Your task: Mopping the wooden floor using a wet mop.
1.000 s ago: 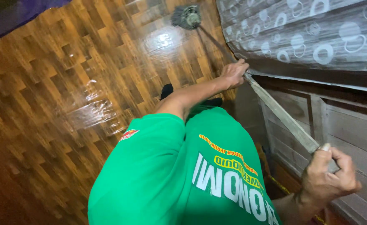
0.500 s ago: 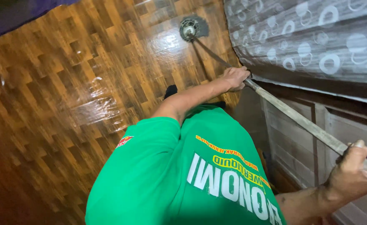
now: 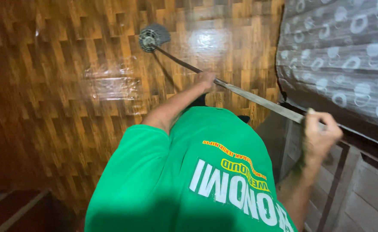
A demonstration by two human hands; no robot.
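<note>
Gripping the mop handle (image 3: 257,97) in closed hands, left hand (image 3: 205,80) farther down and right hand (image 3: 319,132) at its top, the mop head (image 3: 153,37) (dark, round) rested on the wooden floor (image 3: 68,107).

Views: one, worn on the person's head.
Facing: steeply down over the green shirt (image 3: 197,172) toward the wood-patterned floor (image 3: 68,107).
Nearness: shirt fills the foreground; floor well beyond.
Right edge: patterned fabric (image 3: 339,56), probably bedding, blurred.
Shared: nothing, single view.
</note>
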